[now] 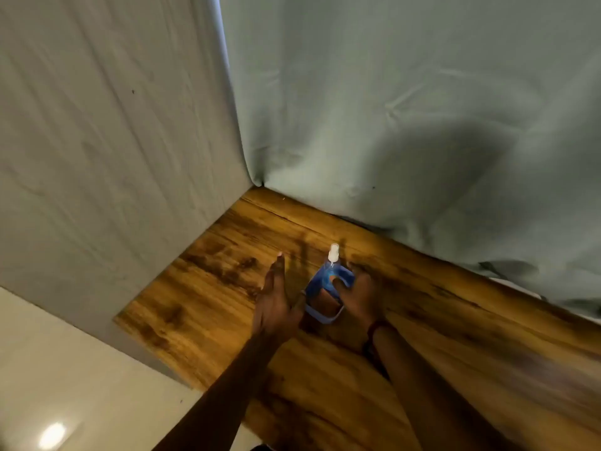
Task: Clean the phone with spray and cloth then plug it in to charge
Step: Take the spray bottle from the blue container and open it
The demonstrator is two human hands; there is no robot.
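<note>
right hand [361,296]: gripping the spray bottle [329,277], thumb lying across its blue front, fingers curling round its right side.
spray bottle: standing upright in that grip, just left of the palm; white nozzle [333,252] sticking up beyond the fingertips.
left hand [276,304]: spreading flat and wide, holding nothing, fingers straight and pointing away; sitting just left of the bottle, thumb angling toward its base. Can't tell if it is touching the bottle.
wristband [374,327]: reddish, sitting on the right wrist.
table [201,288]: wood grain, running under both hands; bare wood lying left of the left hand out to the near-left corner, and stretching right of the right hand.
drape [390,125]: grey-green cloth hanging close beyond the nozzle along the far edge; a second panel closing off the left side.
floor [65,369]: pale, showing past the table's left edge.
hard to read: below the thumb, a blue-rimmed shape with a brown centre is smearing; can't tell if it is the bottle's base or something separate. The bottle is hiding the right fingers, and the frame bottom is cutting off both forearms.
</note>
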